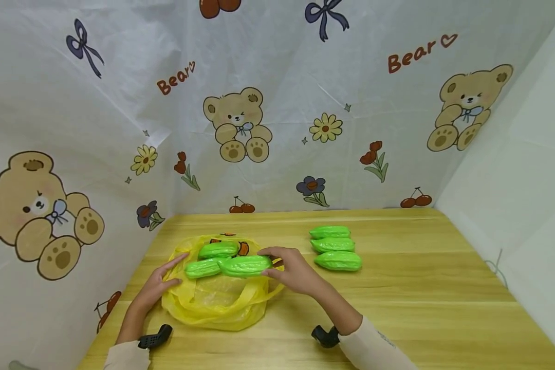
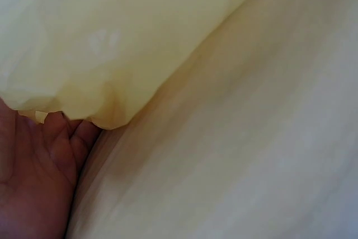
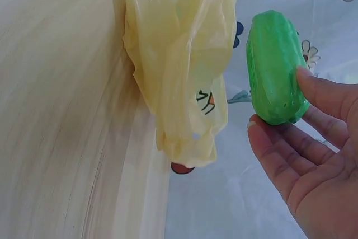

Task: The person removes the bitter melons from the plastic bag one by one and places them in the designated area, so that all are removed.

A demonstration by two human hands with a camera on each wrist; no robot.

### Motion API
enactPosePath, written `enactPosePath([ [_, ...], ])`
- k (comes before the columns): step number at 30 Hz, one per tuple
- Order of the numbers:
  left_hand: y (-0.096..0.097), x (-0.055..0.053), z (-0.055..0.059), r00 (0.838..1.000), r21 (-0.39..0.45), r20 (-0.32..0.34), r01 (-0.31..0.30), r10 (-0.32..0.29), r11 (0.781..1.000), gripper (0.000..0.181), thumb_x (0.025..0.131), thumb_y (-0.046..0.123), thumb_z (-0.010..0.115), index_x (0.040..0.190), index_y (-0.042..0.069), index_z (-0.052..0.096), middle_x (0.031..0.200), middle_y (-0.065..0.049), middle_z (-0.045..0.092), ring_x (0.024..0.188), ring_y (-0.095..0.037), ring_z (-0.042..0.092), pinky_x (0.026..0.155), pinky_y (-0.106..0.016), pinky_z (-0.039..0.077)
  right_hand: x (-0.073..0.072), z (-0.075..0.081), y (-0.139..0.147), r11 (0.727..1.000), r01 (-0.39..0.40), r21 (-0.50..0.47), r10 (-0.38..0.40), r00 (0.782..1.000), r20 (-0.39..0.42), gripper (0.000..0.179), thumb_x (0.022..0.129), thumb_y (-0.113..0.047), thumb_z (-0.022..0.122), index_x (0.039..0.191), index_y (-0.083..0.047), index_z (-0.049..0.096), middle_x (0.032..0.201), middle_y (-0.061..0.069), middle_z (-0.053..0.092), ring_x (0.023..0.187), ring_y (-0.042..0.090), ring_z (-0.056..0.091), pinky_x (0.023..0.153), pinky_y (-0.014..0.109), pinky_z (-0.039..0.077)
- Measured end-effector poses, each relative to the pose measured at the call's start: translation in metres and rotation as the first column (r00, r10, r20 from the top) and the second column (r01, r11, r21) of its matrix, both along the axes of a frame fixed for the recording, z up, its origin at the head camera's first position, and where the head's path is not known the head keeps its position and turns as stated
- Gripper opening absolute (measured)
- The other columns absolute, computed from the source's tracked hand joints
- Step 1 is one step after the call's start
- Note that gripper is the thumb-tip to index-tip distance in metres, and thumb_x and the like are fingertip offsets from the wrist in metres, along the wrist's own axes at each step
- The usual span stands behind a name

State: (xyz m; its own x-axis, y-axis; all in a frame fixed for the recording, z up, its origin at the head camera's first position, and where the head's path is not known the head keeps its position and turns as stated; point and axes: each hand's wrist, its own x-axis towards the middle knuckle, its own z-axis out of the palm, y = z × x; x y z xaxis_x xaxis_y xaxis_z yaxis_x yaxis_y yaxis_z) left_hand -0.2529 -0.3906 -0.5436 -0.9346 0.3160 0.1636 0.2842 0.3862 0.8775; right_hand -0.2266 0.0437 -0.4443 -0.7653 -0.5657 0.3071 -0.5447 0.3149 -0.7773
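Observation:
In the head view my right hand (image 1: pixel 293 270) pinches the end of a bright green bitter melon (image 1: pixel 245 266) between thumb and fingers. This melon lies level above the mouth of a yellow plastic bag (image 1: pixel 213 324). The right wrist view shows the held melon (image 3: pixel 274 65) apart from the bag (image 3: pixel 168 71). Two more bitter melons, one at the back (image 1: pixel 218 250) and one in front (image 1: pixel 202 268), lie in the bag. My left hand (image 1: pixel 156 285) touches the bag's left side, thumb and forefinger spread. In the left wrist view the bag (image 2: pixel 112 43) partly hides its fingers.
Three green bitter melons, far (image 1: pixel 330 232), middle (image 1: pixel 333 245) and near (image 1: pixel 338 261), lie in a column on the wooden table (image 1: pixel 425 288), right of the bag. A bear-printed sheet (image 1: pixel 282 180) hangs behind the table. A white wall (image 1: pixel 527 169) stands at the right.

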Motion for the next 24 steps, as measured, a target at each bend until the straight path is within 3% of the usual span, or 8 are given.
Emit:
enactPosePath([
  [4, 0.0, 0.001, -0.001, 1.0, 0.02, -0.016, 0.015, -0.015, 1.0, 0.064, 0.096, 0.004, 0.062, 0.155, 0.006, 0.041, 0.163, -0.022, 0.029, 0.144, 0.002, 0.022, 0.101, -0.002, 0.021, -0.001, -0.002, 0.01, 0.999, 0.018, -0.029, -0.017, 1.0, 0.01, 0.043, 0.094, -0.009, 0.072, 0.135, 0.0, 0.062, 0.131, 0.012, 0.066, 0.112, 0.031, 0.065, 0.092, 0.047, 0.055],
  [7, 0.001, 0.001, -0.001, 0.999, 0.026, -0.028, 0.023, -0.022, 0.999, 0.063, 0.096, 0.003, 0.062, 0.155, 0.004, 0.04, 0.162, -0.024, 0.029, 0.14, 0.01, 0.024, 0.102, -0.003, 0.021, -0.003, -0.002, 0.017, 0.998, 0.029, -0.049, -0.028, 0.999, 0.02, 0.043, 0.094, -0.007, 0.071, 0.135, 0.0, 0.062, 0.132, 0.013, 0.066, 0.112, 0.032, 0.064, 0.092, 0.05, 0.054],
  [17, 0.0, 0.002, -0.002, 1.0, 0.037, -0.025, 0.019, -0.018, 0.999, 0.063, 0.096, 0.004, 0.061, 0.155, 0.002, 0.039, 0.161, -0.027, 0.029, 0.145, 0.0, 0.022, 0.102, -0.003, 0.021, -0.014, -0.005, 0.035, 0.996, 0.074, -0.053, -0.074, 0.997, 0.015, 0.042, 0.095, -0.011, 0.07, 0.136, -0.006, 0.061, 0.13, 0.011, 0.065, 0.111, 0.031, 0.064, 0.091, 0.042, 0.055],
  [24, 0.0, 0.001, -0.002, 1.0, 0.025, 0.006, 0.005, -0.005, 1.0, 0.064, 0.096, 0.005, 0.061, 0.156, 0.006, 0.04, 0.163, -0.022, 0.028, 0.147, -0.006, 0.02, 0.101, -0.002, 0.021, -0.019, 0.0, 0.052, 0.993, 0.1, -0.056, -0.097, 0.994, 0.047, 0.041, 0.095, -0.006, 0.069, 0.136, -0.006, 0.062, 0.133, 0.01, 0.064, 0.114, 0.031, 0.061, 0.093, 0.046, 0.053],
])
